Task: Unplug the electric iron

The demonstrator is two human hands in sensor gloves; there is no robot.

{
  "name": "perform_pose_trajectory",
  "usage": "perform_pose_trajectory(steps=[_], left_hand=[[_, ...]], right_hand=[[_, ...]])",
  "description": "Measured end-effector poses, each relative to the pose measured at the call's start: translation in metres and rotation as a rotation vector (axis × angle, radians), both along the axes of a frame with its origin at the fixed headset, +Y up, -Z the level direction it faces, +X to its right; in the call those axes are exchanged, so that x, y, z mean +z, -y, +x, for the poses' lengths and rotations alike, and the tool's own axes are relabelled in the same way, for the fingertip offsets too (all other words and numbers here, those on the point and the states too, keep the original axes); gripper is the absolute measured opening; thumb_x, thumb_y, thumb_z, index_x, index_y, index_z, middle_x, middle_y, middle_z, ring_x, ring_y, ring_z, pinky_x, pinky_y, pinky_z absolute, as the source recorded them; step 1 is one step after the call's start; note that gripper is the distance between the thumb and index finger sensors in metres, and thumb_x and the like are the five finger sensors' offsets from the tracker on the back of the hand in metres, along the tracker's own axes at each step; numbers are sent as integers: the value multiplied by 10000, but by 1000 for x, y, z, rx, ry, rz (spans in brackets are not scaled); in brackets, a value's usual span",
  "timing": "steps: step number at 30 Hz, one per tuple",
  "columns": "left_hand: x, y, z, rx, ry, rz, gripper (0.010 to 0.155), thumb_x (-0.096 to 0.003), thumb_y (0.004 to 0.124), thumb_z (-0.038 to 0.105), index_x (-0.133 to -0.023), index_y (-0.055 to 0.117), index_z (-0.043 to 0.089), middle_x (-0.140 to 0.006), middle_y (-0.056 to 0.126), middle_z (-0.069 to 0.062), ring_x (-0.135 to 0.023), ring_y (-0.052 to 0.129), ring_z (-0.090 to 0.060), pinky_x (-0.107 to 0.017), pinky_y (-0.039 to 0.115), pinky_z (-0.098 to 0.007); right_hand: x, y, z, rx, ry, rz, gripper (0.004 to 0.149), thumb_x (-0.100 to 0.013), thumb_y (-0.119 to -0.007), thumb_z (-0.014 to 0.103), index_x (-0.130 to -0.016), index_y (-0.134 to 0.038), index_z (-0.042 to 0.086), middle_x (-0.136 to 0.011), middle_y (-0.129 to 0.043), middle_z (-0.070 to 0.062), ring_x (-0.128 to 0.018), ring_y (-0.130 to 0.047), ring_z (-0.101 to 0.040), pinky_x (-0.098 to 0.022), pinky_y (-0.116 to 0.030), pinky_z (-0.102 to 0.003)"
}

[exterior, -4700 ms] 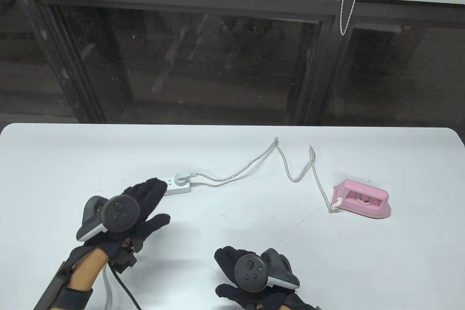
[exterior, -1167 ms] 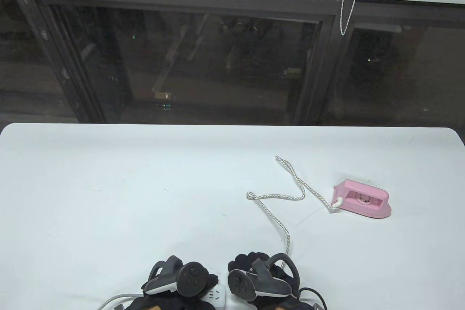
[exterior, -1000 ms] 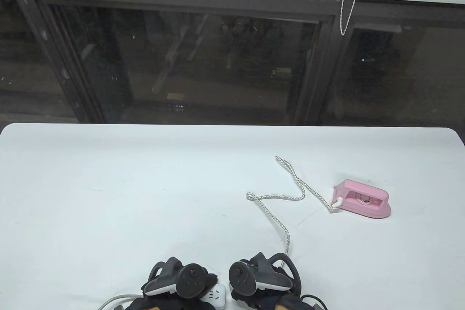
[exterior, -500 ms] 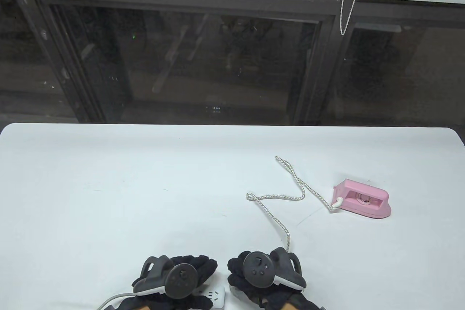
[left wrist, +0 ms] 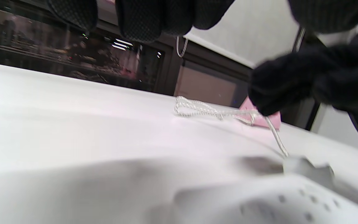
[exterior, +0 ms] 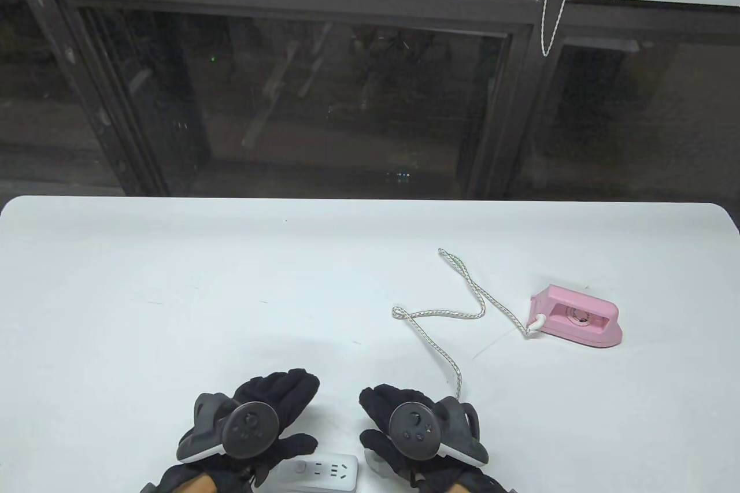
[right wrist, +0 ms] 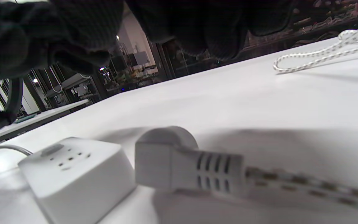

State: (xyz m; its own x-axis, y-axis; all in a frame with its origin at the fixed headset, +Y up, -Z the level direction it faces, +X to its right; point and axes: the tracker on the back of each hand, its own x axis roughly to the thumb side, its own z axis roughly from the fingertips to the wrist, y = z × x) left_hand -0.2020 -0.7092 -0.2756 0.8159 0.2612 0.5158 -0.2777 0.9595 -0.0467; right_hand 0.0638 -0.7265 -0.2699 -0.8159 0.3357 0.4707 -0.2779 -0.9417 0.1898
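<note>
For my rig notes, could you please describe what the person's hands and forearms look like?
Both the left hand and the right hand wear black knit gloves. Each carries a dark grey tracker with a round, buttoned face, a ring-shaped loop and a white underside. Bare skin shows at the wrists; no sleeves are visible.

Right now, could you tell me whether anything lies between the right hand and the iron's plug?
Nothing visible does. The plug lies on the table, already out of the power strip, with the right hand just above it.
</note>
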Motion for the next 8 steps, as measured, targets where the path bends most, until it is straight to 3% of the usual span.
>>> perform_pose_trajectory(steps=[2, 8], left_hand=[[0, -5, -7, 56, -21, 35, 864, -323, 665, 717, -1059, 501, 295, -1132, 560, -25, -1016, 679, -286, -697, 611, -602], [3, -5, -3, -20, 10, 48, 881, -323, 684, 713, -1061, 502, 269, -1129, 570, -52, -1005, 696, -300, -684, 637, -588]], right_hand=[[-1, 0, 1, -4, 0, 1, 645, -476, -736, 474, -1053, -571, 239, -1105, -596, -113, -951, -657, -372, -738, -512, -602], [-2, 2, 0, -10, -10, -24, 650, -477, -714, 492, -1057, -563, 239, -1107, -591, -113, -954, -647, -372, -741, -505, -602]])
